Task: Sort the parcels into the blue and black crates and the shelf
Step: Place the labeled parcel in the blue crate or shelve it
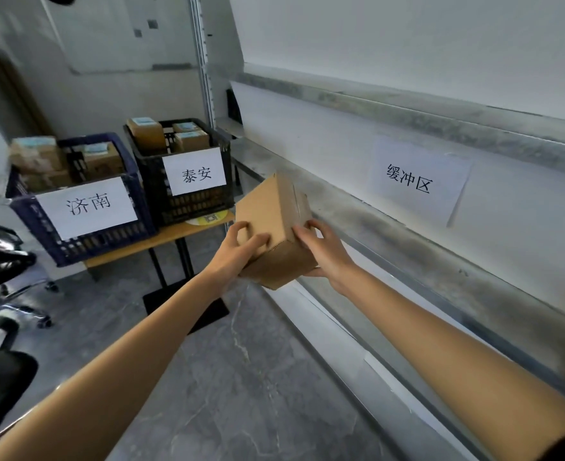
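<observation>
A brown parcel, tilted corner-down, is gripped between the fingers of the left hand and right hand, with the box-filled blue crate and black crate beyond the fingertips and the shelf just right.

hands: left hand, right hand grip parcel | near shelf | label side perhaps hidden

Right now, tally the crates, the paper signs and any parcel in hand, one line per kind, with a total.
Crates: 2, blue crate and black crate.
Paper signs: 3, blue crate's sign, black crate's sign, shelf sign.
Parcels in hand: 1, cardboard parcel gripped by left hand and right hand.
Total: 6.
</observation>
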